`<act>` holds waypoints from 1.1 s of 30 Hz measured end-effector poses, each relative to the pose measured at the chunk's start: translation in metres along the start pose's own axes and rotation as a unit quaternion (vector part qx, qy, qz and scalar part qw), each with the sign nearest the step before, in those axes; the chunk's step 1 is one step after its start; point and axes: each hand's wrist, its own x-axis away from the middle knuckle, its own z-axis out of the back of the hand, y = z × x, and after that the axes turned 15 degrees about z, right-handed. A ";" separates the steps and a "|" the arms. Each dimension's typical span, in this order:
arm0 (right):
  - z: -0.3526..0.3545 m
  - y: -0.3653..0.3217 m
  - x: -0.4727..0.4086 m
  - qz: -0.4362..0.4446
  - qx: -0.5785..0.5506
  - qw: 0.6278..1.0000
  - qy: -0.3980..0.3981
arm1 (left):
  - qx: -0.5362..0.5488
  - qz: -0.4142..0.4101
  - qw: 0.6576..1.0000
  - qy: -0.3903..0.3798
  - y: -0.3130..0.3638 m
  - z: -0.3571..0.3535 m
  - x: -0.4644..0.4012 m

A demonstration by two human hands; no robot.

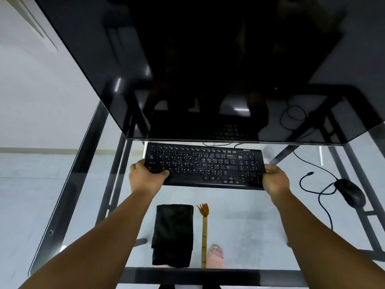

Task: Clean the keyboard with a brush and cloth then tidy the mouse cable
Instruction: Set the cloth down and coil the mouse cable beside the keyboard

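I hold the keyboard (205, 166) at both ends — left hand (143, 174) and right hand (275, 180), fingers curled round it. Cleaning hasn't begun, I think; next I need the brush (204, 232) — near me, beside the cloth (173, 234).

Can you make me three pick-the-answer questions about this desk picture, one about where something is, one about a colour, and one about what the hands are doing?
1. Where is the brush?
A. right beside the cloth
B. on the keyboard
C. under the mouse

2. What colour is the cloth?
A. white
B. black
C. yellow

3. What are the hands doing?
A. holding the brush
B. resting flat on the desk
C. gripping the keyboard's two ends

Answers: 1 A, the brush lies just right of the cloth; 2 B, the folded cloth is black; 3 C, the left hand and right hand each hold one end.
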 end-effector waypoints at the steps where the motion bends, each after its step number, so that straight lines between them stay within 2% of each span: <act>1: 0.000 -0.001 -0.003 -0.004 -0.018 1.000 0.004 | -0.007 -0.007 1.000 0.000 0.004 -0.001 -0.005; 7: -0.002 -0.002 -0.019 -0.007 -0.057 0.998 0.014 | -0.037 -0.042 0.998 0.011 0.007 -0.009 -0.020; 21: -0.008 -0.010 -0.030 0.039 -0.008 0.999 0.035 | -0.039 -0.072 0.996 0.024 0.003 -0.021 -0.030; 33: -0.014 0.001 -0.030 0.025 0.002 0.998 0.054 | -0.044 -0.079 0.996 0.024 0.003 -0.022 -0.024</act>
